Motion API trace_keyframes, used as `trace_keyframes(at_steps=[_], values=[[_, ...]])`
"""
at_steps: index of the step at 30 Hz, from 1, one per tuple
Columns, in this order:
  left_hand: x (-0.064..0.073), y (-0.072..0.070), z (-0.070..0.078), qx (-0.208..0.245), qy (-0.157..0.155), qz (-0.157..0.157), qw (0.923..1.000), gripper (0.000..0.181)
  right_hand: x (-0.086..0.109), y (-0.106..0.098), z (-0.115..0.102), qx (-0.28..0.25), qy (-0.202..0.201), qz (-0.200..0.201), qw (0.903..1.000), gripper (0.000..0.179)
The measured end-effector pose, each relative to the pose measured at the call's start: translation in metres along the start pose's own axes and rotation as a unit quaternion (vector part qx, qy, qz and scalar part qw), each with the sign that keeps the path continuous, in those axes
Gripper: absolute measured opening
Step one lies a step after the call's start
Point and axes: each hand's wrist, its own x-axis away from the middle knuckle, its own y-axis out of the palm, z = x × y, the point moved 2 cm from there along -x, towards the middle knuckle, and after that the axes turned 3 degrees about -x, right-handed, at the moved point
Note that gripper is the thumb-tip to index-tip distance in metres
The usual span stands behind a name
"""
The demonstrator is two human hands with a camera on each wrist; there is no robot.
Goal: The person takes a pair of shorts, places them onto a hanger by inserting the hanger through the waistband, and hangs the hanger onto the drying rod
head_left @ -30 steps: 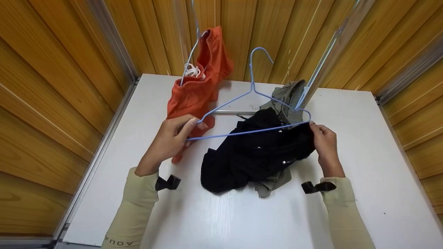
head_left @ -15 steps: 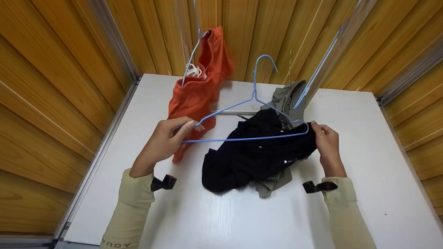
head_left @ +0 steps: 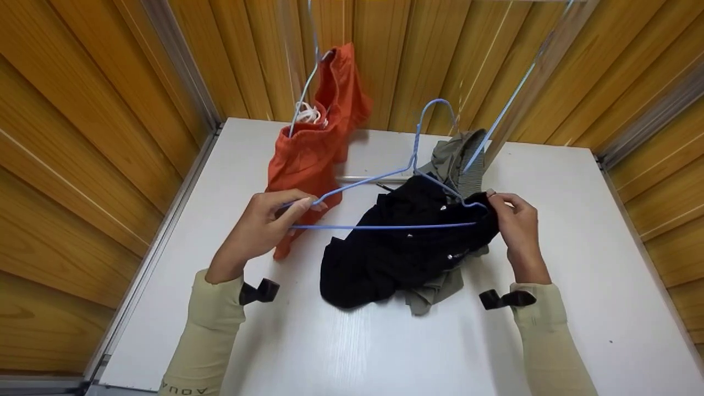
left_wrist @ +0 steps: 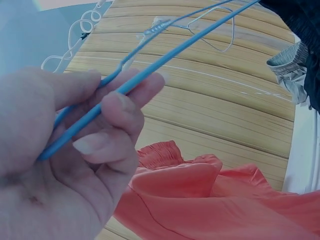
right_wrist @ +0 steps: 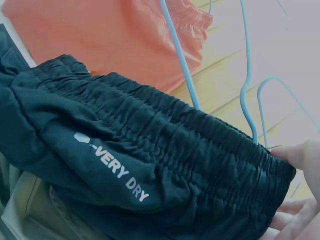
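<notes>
Over the white tabletop (head_left: 352, 357), clock directions are read on the head view, with the black garment (head_left: 374, 269) as the dial's centre. Nearest, at 9 o'clock, the left hand (head_left: 264, 223) has its fingers curled round the left end of the blue hanger (right_wrist: 179, 52), a grip that presumably keeps the lower bar level. At 3 o'clock, the right hand (head_left: 517, 225) pinches the gathered waistband (right_wrist: 200, 135) between thumb and fingers; this hold appears to keep the opening spread, for the right wrist view shows the hanger's right end inside it. The loose cloth slumps towards 8 o'clock.

Farther off, a grey-green garment (head_left: 443, 159) lies partly hidden by the black one, showing at 1 and 5 o'clock. A second blue wire (head_left: 502, 111) slopes to its waist, probably crowding the space beyond the right hand. At 10 to 11 o'clock is an orange garment (head_left: 305, 157), partly covered by the left hand. The wood-panelled wall (head_left: 385, 71) closes the 12 o'clock side.
</notes>
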Motion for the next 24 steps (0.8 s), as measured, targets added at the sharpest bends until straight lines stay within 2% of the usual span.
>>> trace_keyframes(at_steps=[3,7,11,16,24], values=[[0.001,-0.001,0.0,0.003,0.006,0.007,1.0,0.019,0.003,0.001,-0.003,-0.001,-0.016,-0.007,0.9999,0.013],[0.002,-0.003,0.0,0.015,0.031,0.019,0.9992,0.017,0.006,0.002,-0.008,-0.003,-0.034,-0.021,0.9992,0.014],[0.002,-0.005,0.001,0.024,0.055,0.034,0.9976,0.014,0.011,0.003,-0.013,0.022,-0.065,-0.041,0.9968,0.028],[0.003,-0.005,0.002,0.012,0.059,0.051,0.9969,0.012,0.018,0.004,-0.022,0.06,-0.121,-0.057,0.9891,0.042],[0.002,0.0,0.003,0.003,0.065,0.065,0.9957,0.014,0.028,0.007,-0.034,0.085,-0.155,-0.063,0.9822,0.034]])
